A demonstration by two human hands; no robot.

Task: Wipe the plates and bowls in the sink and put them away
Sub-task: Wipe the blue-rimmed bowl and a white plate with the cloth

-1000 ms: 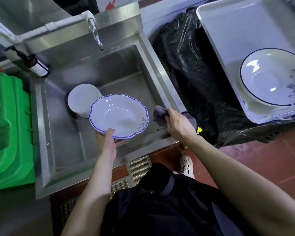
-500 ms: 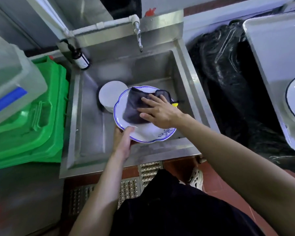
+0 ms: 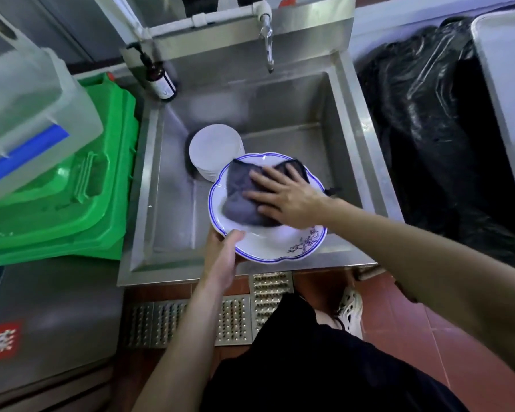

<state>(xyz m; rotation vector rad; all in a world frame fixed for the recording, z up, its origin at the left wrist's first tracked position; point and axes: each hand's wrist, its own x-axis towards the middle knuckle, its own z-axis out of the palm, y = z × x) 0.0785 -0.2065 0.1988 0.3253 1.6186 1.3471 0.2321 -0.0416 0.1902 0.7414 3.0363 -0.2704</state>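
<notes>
The left hand [image 3: 223, 251] grips the bowl [image 3: 268, 242] by its near rim; the right hand [image 3: 283, 197], fingers flat, presses the cloth [image 3: 238, 191]. Sweep full circles, steadying the rim.

- The sink [image 3: 348, 138] is brushed metal, dull grey with a soft sheen and faint streaks.
- The tap [image 3: 267, 43] is bright shiny metal on a white plastic pipe [image 3: 220, 16].
- The bowl [image 3: 268, 245] is glossy white glazed ceramic with a blue rim line and a blue flower print.
- The stack of plates [image 3: 213, 144] is smooth plain white, less shiny.
- The cloth [image 3: 240, 194] is dark grey fabric, matt and soft with a fine nap.
- The bin [image 3: 101, 179] is smooth glossy green plastic.
- The bag [image 3: 422, 138] is thin black plastic, crinkled and shiny.
- The bottle [image 3: 161, 81] is dark and glossy with a white label.
- The floor grate [image 3: 235, 319] is studded metal.
- The floor tiles [image 3: 405, 319] are matt red-brown.
</notes>
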